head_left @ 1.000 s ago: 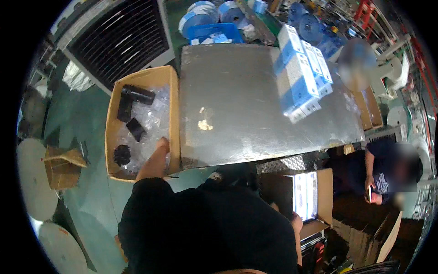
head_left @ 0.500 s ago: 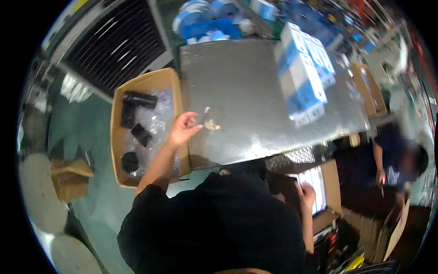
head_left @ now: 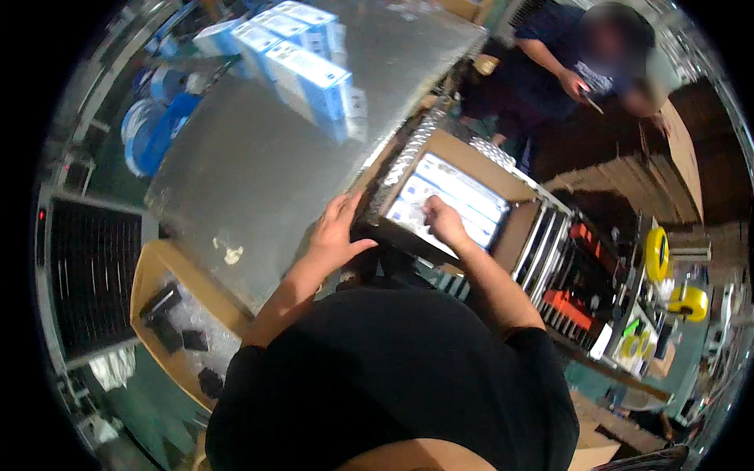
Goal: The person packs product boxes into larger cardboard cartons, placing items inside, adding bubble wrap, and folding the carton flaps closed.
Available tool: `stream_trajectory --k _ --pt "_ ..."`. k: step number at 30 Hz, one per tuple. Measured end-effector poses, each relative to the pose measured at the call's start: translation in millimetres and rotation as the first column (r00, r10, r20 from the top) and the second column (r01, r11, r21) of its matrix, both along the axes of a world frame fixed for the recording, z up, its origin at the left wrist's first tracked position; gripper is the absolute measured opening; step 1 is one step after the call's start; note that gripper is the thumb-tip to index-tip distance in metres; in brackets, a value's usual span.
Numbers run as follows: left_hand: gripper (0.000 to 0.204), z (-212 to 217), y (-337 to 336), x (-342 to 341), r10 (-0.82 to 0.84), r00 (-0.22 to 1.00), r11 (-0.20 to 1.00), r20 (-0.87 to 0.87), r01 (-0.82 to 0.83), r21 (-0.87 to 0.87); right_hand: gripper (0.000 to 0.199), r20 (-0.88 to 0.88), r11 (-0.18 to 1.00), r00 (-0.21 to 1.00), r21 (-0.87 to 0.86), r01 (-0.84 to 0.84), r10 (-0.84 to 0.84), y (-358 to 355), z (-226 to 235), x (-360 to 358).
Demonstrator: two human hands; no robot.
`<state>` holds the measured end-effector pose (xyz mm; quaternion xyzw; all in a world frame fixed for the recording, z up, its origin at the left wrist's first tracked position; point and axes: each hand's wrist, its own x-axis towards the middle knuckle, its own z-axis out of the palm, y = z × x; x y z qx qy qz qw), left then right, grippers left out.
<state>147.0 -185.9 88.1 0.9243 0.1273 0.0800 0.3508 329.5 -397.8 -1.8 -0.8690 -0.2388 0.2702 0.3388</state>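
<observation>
My right hand [head_left: 446, 223] is inside an open cardboard carton [head_left: 520, 237], low over the white and blue boxes [head_left: 471, 194] packed there. Its fingers are curled closed, and whatever they may grip is hidden. Beside the carton's left side, at the edge of the metal table, my left hand [head_left: 334, 235] is open, thumb and fingers spread, holding nothing. Across the table stands a group of white and blue boxes [head_left: 310, 67], slightly blurred.
Left of the table is a cardboard box [head_left: 145, 275] with black parts and clear plastic. A roller conveyor [head_left: 542, 245] runs right of the carton, near yellow tape rolls [head_left: 657, 250]. Another person [head_left: 542, 55] stands at the far right, holding a small dark tool beside more cardboard.
My view has swung right. My left hand has gone from beside the box of black parts to near the carton. My right hand has moved from the carton's edge to over the packed boxes.
</observation>
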Motion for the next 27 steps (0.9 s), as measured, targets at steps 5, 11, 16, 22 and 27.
stream_trajectory --k 5,11,16,22,27 --pt "0.063 -15.3 -29.3 18.4 -0.072 0.996 0.996 -0.059 0.069 -0.056 0.022 0.048 0.814 0.997 -0.576 0.075 -0.058 -101.2 -55.9 87.8" --pt "0.062 -12.2 -43.6 42.4 -0.105 0.986 0.994 -0.129 0.101 -0.037 0.042 0.305 0.874 0.952 -0.453 0.173 -0.030 -98.7 -83.5 102.9" --pt "0.092 -32.1 -25.5 65.6 -0.142 0.978 0.989 -0.152 0.134 -0.065 0.039 0.320 0.841 0.916 -0.403 0.362 -0.241 -79.9 -51.7 89.4" --pt "0.118 -67.4 -9.5 115.5 -0.625 0.676 0.763 -0.390 0.636 -0.119 0.044 0.635 0.417 0.345 -0.041 0.908 -0.691 -143.2 25.2 54.5" --pt "0.093 -86.3 -31.6 205.4 -0.638 0.234 0.499 -0.733 0.851 -0.163 0.039 0.354 0.890 0.911 -0.454 -0.033 0.214 -146.5 -50.6 26.8"
